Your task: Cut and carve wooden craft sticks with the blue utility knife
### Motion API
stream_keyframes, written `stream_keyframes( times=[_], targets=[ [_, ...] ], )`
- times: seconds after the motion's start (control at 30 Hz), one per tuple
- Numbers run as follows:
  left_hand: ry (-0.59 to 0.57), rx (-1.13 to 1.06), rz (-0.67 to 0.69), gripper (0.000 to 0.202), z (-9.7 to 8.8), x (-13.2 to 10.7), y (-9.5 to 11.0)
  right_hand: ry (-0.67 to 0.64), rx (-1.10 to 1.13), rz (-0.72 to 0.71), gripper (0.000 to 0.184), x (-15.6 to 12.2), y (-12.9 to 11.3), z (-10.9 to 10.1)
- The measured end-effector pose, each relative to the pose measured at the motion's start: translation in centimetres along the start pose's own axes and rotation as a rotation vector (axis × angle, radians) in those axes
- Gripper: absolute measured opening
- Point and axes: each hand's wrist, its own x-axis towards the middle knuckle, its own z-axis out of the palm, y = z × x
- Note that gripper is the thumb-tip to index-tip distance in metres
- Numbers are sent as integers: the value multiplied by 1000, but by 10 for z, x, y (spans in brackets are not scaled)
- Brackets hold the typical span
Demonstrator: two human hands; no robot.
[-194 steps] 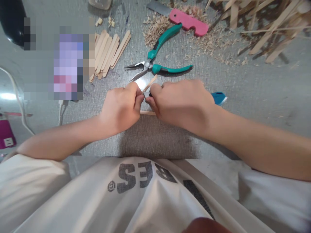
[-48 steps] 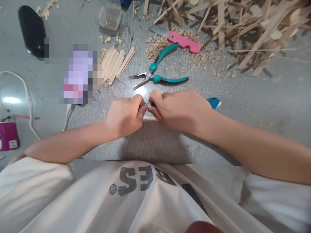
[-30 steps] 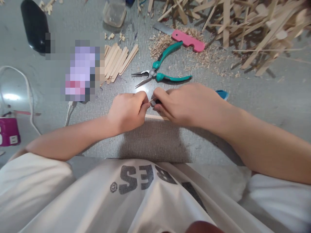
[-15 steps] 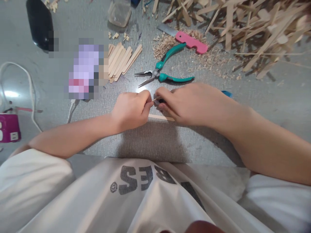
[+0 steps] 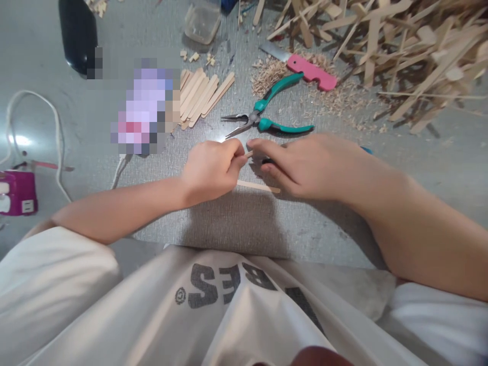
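My left hand is closed in a pinch on a thin wooden stick, whose short end pokes out toward the right. Close beside it, my right hand curls around something mostly hidden under the palm. A dark bit shows between its thumb and finger, and a blue tip peeks out behind the hand. Whether that index fingertip touches the stick is hard to see. Just below both hands, another wooden stick lies on the table. Green-handled needle-nose pliers rest opened above them.
A row of craft sticks lies left of the pliers. Behind are a pink-handled saw blade tool, wood shavings and a large heap of sticks. A clear container, a black object, a blurred-out phone-like item and a white cable are leftward.
My right hand has drawn slightly away from the left, and its fingers have loosened a little, showing more of the pinched stick. The whole view has shifted slightly.
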Motion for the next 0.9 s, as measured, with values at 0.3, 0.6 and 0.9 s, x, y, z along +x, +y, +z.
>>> stream_keyframes(
  times=[0.3, 0.6, 0.9],
  targets=[
    [-53, 15, -57, 30, -8, 2, 3, -26, 23, 75, 61, 0, -10, -7],
    [0, 79, -22, 30, -2, -2, -2, -64, 1, 112, 65, 2, -14, -7],
    [82, 66, 45, 32, 4, -7, -5, -132, -3, 123, 67, 2, -17, -13]
  ],
)
